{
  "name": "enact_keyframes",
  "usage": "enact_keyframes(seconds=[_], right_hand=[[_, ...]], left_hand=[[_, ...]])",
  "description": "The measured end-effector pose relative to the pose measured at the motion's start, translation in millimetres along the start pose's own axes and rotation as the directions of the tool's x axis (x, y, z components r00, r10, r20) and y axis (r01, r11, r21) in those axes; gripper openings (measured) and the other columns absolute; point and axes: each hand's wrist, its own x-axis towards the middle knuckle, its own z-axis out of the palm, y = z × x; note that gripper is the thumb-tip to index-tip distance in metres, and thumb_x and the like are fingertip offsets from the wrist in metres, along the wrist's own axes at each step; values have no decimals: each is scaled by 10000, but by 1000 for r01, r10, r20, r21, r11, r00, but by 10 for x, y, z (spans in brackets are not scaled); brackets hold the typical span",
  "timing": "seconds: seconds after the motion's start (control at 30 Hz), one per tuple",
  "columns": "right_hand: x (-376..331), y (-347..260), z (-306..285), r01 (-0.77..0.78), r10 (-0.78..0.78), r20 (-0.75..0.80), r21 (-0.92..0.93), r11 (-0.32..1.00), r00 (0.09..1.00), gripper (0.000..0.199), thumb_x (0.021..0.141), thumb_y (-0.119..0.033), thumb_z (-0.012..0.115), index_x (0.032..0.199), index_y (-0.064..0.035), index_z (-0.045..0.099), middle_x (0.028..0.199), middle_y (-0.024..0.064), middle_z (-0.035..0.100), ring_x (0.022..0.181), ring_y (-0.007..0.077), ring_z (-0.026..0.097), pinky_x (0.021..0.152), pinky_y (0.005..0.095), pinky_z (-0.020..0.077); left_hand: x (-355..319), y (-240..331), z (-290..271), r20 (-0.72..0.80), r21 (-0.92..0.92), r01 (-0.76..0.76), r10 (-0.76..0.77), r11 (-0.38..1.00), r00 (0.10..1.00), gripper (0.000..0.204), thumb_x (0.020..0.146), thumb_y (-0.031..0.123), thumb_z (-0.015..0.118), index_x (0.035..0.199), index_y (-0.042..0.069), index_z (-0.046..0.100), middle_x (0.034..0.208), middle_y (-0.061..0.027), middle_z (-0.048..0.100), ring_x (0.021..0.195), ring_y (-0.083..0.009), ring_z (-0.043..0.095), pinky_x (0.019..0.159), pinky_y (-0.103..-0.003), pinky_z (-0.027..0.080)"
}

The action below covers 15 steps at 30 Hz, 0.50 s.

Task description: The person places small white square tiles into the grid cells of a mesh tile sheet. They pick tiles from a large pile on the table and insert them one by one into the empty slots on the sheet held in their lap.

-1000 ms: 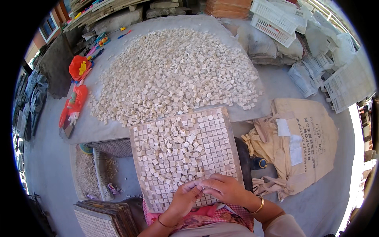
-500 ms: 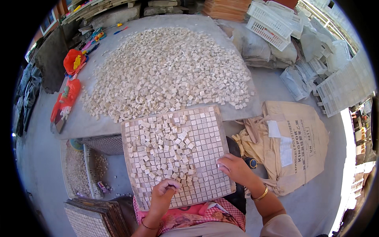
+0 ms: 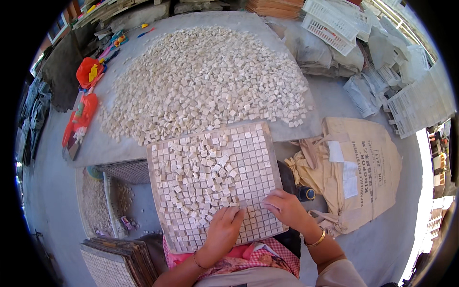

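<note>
The left hand (image 3: 224,230) has been moved rightward, fingers pressed together, loose stone cubes (image 3: 210,187) on the gridded tray (image 3: 270,160) just ahead, apparently within reach; any pinch by the right hand (image 3: 287,209) cannot be told.

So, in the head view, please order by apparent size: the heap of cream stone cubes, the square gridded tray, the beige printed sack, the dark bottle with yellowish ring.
1. Heap
2. Tray
3. Sack
4. Bottle
The tray seems nearer than the sack, so their real order is unsure.
</note>
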Motion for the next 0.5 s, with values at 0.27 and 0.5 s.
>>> enact_keyframes(seconds=[0.27,0.5], right_hand=[[-157,-138,405,41,-41,-3,-72,997,999,190,773,-141,672,904,-61,559,826,97,527,743,292,584,631,375,495],[-139,-196,434,-19,19,0,-68,997,1000,192,768,-86,630,935,-54,542,840,121,519,765,325,574,648,401,490]], left_hand=[[67,105,112,59,189,67,-80,980,995,384,723,60,544,1098,-13,586,1002,-93,535,866,-243,510,729,-345,432],[72,91,83,42,127,87,-93,988,995,364,715,57,557,1072,4,601,1037,-85,552,853,-251,514,735,-353,432]])
